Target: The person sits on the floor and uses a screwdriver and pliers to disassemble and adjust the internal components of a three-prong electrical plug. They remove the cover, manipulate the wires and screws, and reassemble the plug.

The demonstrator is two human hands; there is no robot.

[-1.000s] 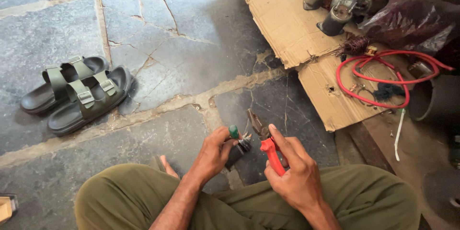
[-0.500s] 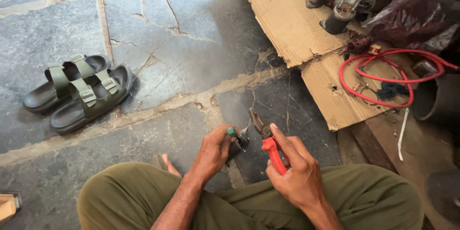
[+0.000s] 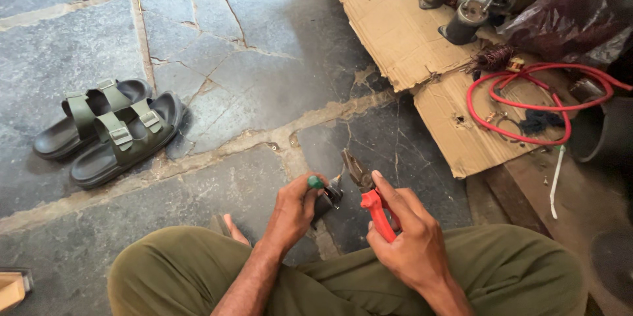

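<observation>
A small dark part (image 3: 328, 199) with a green cap (image 3: 316, 182) sits in the left hand (image 3: 295, 209), held low over the stone floor (image 3: 264, 59) just in front of the person's crossed legs (image 3: 501, 270); the fingers are curled closed around it, and what kind of part it is cannot be told. The right hand (image 3: 409, 240) is wrapped shut on the red handles of a pair of pliers (image 3: 368, 191), whose nose points up and left, close beside the part, with the jaws nearly together. The likely trouble is a slip: the part is small and gripped only by fingertips, so a hard squeeze or twist from the pliers could skid off it and nip the left fingers, or flick the part out onto the floor, where the cracks and mortar joints could swallow it. Too much force could also crush or nick whatever thin piece is being worked. The bare foot (image 3: 232, 229) lies just under the hands, so a dropped tool would land on it. Well apart lie green sandals (image 3: 109, 131) to the left and, to the right, cardboard (image 3: 389, 26) bearing a red cable (image 3: 527, 102), small motors (image 3: 461, 0) and a dark bag (image 3: 573, 19).
</observation>
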